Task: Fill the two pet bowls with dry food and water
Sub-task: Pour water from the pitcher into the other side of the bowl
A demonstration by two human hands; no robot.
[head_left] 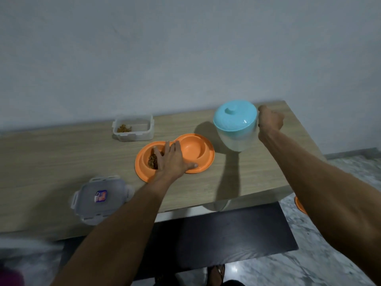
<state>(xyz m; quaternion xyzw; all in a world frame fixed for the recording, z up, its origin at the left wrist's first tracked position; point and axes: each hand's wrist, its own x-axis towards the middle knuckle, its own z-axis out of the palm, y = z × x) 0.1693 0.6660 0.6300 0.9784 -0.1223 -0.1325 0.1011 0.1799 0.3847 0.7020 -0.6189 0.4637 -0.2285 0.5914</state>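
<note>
An orange double pet bowl [206,159] lies on the wooden table. Its left cup holds brown dry food [152,161]; its right cup [192,148] looks empty. My left hand [174,162] rests flat on the middle of the bowl, fingers spread, holding it down. A translucent jug with a light blue lid [235,115] is lifted just right of the bowl. My right hand [269,120] is closed around its handle, which is hidden behind the fist.
A clear food container [133,129] with a little dry food stands behind the bowl. Its lid [100,199] lies near the table's front edge on the left. A dark lower shelf [226,234] juts out below, and an orange object [300,205] sits on the floor at right.
</note>
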